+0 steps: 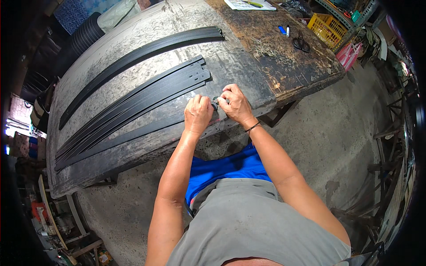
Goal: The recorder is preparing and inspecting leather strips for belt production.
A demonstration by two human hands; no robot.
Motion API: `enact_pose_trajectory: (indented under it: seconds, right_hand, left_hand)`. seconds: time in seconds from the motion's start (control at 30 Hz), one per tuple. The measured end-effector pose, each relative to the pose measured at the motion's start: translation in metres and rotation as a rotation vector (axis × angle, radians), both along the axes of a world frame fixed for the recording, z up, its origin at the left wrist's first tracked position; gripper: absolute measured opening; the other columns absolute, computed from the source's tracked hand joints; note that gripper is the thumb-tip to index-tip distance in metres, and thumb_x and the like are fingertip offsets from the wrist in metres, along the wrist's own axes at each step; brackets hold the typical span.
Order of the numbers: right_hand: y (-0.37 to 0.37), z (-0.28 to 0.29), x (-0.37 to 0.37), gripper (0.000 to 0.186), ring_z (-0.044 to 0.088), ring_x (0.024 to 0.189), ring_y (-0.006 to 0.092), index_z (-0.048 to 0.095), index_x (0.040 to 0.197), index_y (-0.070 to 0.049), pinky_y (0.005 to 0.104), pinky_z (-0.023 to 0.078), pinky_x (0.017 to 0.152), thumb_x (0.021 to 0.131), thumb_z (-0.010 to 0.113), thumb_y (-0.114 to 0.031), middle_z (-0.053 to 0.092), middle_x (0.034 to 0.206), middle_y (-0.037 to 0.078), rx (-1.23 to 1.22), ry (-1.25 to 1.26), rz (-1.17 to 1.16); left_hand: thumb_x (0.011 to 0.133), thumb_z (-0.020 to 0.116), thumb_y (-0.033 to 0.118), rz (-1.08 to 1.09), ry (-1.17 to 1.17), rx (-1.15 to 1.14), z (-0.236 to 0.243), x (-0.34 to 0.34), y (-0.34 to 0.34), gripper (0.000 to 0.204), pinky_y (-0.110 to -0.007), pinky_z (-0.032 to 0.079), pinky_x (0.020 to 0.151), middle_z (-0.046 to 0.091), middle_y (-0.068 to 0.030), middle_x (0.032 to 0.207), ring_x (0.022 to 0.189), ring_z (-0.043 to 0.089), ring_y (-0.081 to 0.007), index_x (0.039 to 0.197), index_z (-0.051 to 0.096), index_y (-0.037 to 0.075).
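My left hand (198, 113) presses down on the near end of a long black strap (128, 135) that lies on the worn grey worktable (133, 40). Close beside it, my right hand (234, 104) pinches a small dark part (214, 105) at the same strap end; the two hands almost touch. What the small part is cannot be made out. Beyond the hands, several more black straps (146, 95) lie side by side along the table.
A second bundle of black strips (146, 51) lies farther back. At the table's far right end are scissors (301, 43), a blue lighter (282, 30), a marker (288, 30) and papers (248, 4). A yellow crate (327, 27) stands behind. Concrete floor lies below.
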State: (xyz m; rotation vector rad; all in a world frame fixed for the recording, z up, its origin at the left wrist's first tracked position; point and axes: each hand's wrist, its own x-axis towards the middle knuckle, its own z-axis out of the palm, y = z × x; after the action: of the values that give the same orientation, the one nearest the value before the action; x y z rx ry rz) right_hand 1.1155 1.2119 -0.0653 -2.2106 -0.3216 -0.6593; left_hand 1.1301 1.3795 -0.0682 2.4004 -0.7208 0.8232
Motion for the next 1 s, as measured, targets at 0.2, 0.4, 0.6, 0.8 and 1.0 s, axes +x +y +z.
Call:
enact_pose_trajectory:
  seconds: [0.2, 0.4, 0.6, 0.8, 1.0]
  right_hand:
    - [-0.002, -0.002, 0.003, 0.015, 0.062, 0.083, 0.0307, 0.063, 0.075, -0.002, 0.0388, 0.052, 0.074, 0.080, 0.070, -0.014, 0.059, 0.099, 0.012, 0.212, 0.100, -0.030]
    - [-0.003, -0.007, 0.003, 0.015, 0.061, 0.087, 0.0291, 0.064, 0.077, -0.002, 0.0366, 0.051, 0.075, 0.080, 0.071, -0.014, 0.059, 0.102, 0.012, 0.075, 0.048, 0.014]
    - [-0.003, -0.004, 0.003, 0.016, 0.061, 0.089, 0.0301, 0.064, 0.077, -0.002, 0.0379, 0.051, 0.078, 0.079, 0.072, -0.015, 0.059, 0.103, 0.013, 0.027, 0.050, 0.026]
    - [-0.001, 0.000, 0.000, 0.016, 0.061, 0.093, 0.0305, 0.064, 0.078, -0.002, 0.0373, 0.051, 0.080, 0.079, 0.072, -0.016, 0.059, 0.104, 0.013, 0.030, 0.084, 0.029]
    - [-0.001, 0.000, 0.000, 0.015, 0.063, 0.085, 0.0311, 0.066, 0.075, -0.002, 0.0401, 0.052, 0.078, 0.079, 0.072, -0.015, 0.059, 0.101, 0.011, 0.035, 0.032, 0.018]
  left_hand:
    - [0.078, 0.064, 0.000, -0.201, 0.029, -0.108, 0.009, -0.027, -0.001, 0.011, -0.042, 0.048, 0.063, 0.056, -0.0108, 0.078, 0.071, 0.059, -0.0320, 0.085, 0.057, 0.005]
    - [0.068, 0.070, 0.004, -0.557, 0.126, -0.078, 0.022, -0.078, -0.004, 0.015, -0.040, 0.043, 0.060, 0.051, -0.0089, 0.069, 0.064, 0.054, -0.0289, 0.069, 0.056, 0.008]
    - [0.070, 0.076, 0.011, -0.528, 0.150, -0.126, 0.033, -0.083, 0.005, 0.027, -0.040, 0.041, 0.056, 0.049, -0.0072, 0.059, 0.058, 0.052, -0.0285, 0.060, 0.052, 0.009]
    - [0.076, 0.070, 0.005, -0.200, 0.146, -0.149, 0.023, -0.030, 0.028, 0.012, -0.040, 0.046, 0.061, 0.055, -0.0088, 0.069, 0.064, 0.055, -0.0287, 0.082, 0.059, 0.006]
    - [0.079, 0.071, 0.010, -0.083, 0.187, -0.038, 0.007, -0.022, 0.027, 0.021, -0.042, 0.048, 0.070, 0.056, -0.0104, 0.085, 0.080, 0.056, -0.0307, 0.094, 0.059, 0.006]
